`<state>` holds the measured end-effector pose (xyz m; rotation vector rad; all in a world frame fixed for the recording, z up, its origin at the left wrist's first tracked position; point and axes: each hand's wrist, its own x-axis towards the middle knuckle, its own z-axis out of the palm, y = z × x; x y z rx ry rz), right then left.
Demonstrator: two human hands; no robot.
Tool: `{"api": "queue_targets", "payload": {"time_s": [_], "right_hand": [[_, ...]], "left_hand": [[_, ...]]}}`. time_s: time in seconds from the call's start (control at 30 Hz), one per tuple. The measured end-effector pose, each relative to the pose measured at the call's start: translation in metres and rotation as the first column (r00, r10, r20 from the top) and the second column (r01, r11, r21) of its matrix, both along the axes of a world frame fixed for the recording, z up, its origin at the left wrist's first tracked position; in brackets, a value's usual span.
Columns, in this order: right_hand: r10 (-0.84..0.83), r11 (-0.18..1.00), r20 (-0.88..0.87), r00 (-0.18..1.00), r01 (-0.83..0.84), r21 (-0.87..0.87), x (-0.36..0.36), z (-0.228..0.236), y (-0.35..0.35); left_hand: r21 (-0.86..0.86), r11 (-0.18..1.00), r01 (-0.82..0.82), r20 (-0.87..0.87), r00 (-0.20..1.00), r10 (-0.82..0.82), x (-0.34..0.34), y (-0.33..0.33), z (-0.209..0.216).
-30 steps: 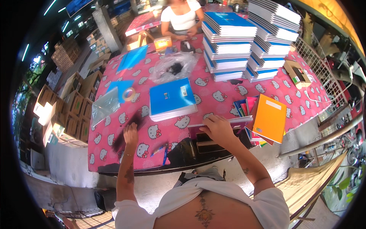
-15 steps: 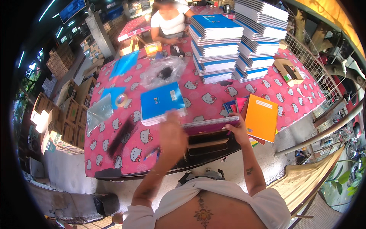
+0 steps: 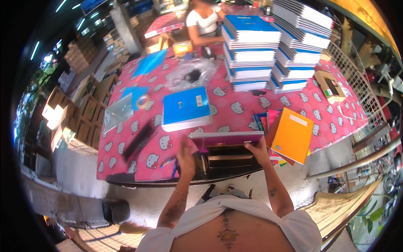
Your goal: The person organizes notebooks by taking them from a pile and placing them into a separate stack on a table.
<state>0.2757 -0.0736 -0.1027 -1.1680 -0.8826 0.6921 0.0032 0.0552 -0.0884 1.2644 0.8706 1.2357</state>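
A purple spiral notebook (image 3: 203,142) stands tilted on its long edge near the front of the table, its white coil uppermost. My right hand (image 3: 259,152) grips its right end, thumb on the near side. Just off its left end, my left hand (image 3: 185,160) has its fingers stretched out, slightly blurred, and holds nothing. Beyond it lies a short stack of blue notebooks (image 3: 187,105). Right of my right hand is a fanned pile of coloured notebooks with an orange notebook (image 3: 292,135) on top. Below the purple notebook is a dark box-like holder (image 3: 230,161), partly hidden.
Tall stacks of blue notebooks (image 3: 252,54) stand at the far right of the pink patterned tablecloth (image 3: 237,119). Clear plastic (image 3: 191,75), a tape roll (image 3: 143,101), pens (image 3: 174,168) and a blurred dark object (image 3: 138,145) lie about. Another person (image 3: 203,23) sits across the table.
My left hand has come down from in front of the blue stack to beside the purple notebook's left end. My right hand still grips the notebook. The view has shifted slightly.
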Motion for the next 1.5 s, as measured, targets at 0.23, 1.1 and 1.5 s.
{"api": "queue_targets", "payload": {"time_s": [0.23,1.1,1.5], "right_hand": [[-0.209,0.978,0.915,0.344,0.073,0.195,-0.08,0.157,0.022],[0.011,0.999,0.932,0.363,-0.042,0.004,-0.113,0.113,0.097],[0.19,0.98,0.844,0.502,-0.149,-0.132,-0.1,0.115,0.099]], "left_hand": [[0.161,0.987,0.006,-0.462,0.884,0.07,-0.057,0.028,0.089],[0.525,0.828,0.197,-0.573,0.801,0.174,-0.029,0.041,0.076],[0.56,0.598,0.573,-0.706,0.708,-0.017,-0.023,0.07,0.094]]}}
